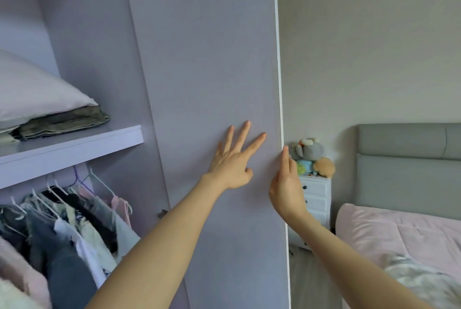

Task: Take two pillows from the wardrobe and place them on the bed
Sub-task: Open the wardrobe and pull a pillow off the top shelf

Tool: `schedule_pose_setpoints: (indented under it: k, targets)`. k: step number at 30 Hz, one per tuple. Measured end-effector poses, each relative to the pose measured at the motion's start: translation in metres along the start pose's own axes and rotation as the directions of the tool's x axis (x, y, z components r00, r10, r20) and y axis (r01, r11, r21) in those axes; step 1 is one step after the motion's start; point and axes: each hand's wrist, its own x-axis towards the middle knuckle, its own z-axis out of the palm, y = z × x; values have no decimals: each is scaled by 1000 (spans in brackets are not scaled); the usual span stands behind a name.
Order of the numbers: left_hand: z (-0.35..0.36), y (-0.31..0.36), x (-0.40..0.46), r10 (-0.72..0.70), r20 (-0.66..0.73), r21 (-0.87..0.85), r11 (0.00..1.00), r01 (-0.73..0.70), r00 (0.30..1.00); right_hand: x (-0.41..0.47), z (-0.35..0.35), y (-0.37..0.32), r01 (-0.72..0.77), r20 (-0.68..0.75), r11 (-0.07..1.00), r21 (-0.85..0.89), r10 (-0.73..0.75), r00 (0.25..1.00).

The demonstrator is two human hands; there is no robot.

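Wardrobe (82, 34) open, matte lilac laminate inside. Pillow (37, 94) seen on the shelf (74, 144), far left: white, soft, plump, smooth cotton-like cover, partly cut by the frame edge. It lies flat, long axis running left-right, tapered corner pointing right. It is stacked on folded olive fabric (64, 121) with creased edges. Only one pillow is visible.

Below the shelf, clothes (67, 216) are hung on white wire hangers, mixed dark and pale fabrics.

Door (212, 84): flat, lilac-grey, fine grain, white edge strip on the right. Left hand (233, 164) is pressed flat on the door face, fingers spread wide, nothing held. Right hand (287, 184) is placed at the door's edge, fingers straight and together, fingertips touching the edge strip; no grip closed on anything.

Behind the door edge: white drawer unit (315, 199) with plush toys (311, 156) on top. Far right: bed (399, 234) with pink quilted cover and grey padded headboard (404, 164). Pillow and bed are well apart.
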Motion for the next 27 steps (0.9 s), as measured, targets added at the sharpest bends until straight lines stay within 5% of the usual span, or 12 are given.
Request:
schedule_pose_setpoints:
  k: [6,11,15,20,27]
  targets:
    - [-9,-11,2,5,20,-77,997,-4,1000,-1,0,-5,30,-12,997,-65,-30,999]
    - [-19,-42,-34,-106,-58,-119,988,98,993,-11,14,-32,198,-108,974,-109,-210,972]
    - [-40,-77,-82,-230,-130,-74,972,222,965,-19,43,-76,307,-35,951,39,-306,951]
    - [-97,-141,-163,-394,-286,78,899,431,873,-30,108,-151,376,105,892,251,-411,905]
    - [-208,-235,-267,-560,-448,320,627,710,697,-17,189,-283,521,137,710,474,-643,753]
